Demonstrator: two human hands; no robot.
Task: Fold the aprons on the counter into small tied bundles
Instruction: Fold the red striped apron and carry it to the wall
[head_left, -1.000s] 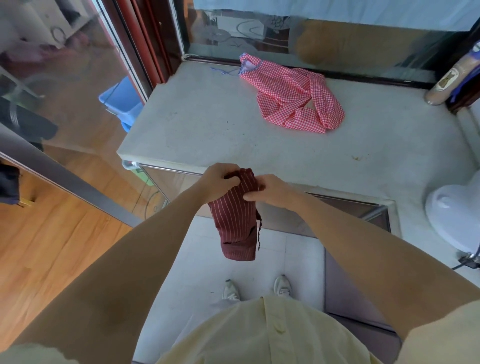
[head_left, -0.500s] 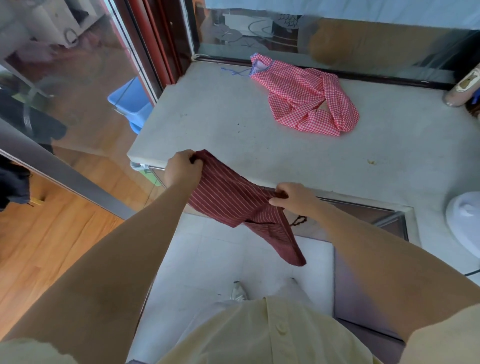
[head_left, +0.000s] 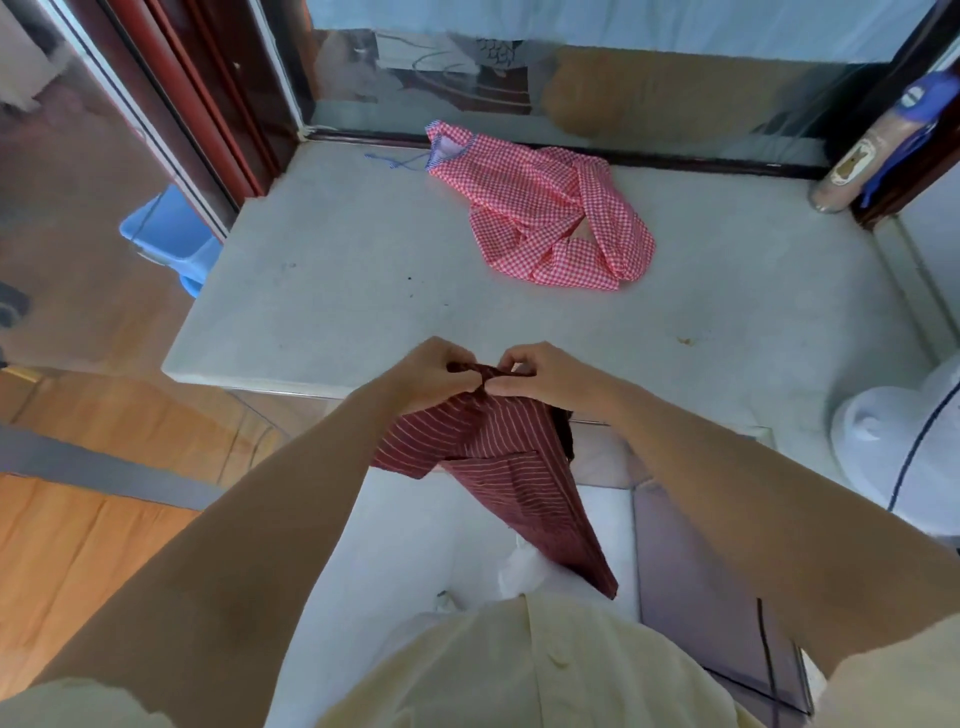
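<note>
Striped apron: a maroon apron (head_left: 498, 457) with thin white pinstripes, gathered at its top and hanging in a long, narrow, doubled drape. One flap juts out to the left below the hands, and the tail tapers down toward the floor.
Where it is: held in the air at the near edge of the counter (head_left: 337, 291), hanging in front of it rather than lying on it.
Left hand: the left hand (head_left: 426, 379) pinches the apron's bunched top edge, fingers curled over the cloth.
Right hand: the right hand (head_left: 545, 376) grips the same edge just beside it, the fingertips of the two hands almost meeting.
Checked apron: a red-and-white gingham apron (head_left: 545, 218) lies crumpled at the back of the pale stone counter, well apart from the hands, with a thin blue-striped tie trailing to its left.
Around it: a white appliance (head_left: 883, 447) with a dark cord stands at the right, and a blue bin (head_left: 171, 234) shows through the glass on the left.
</note>
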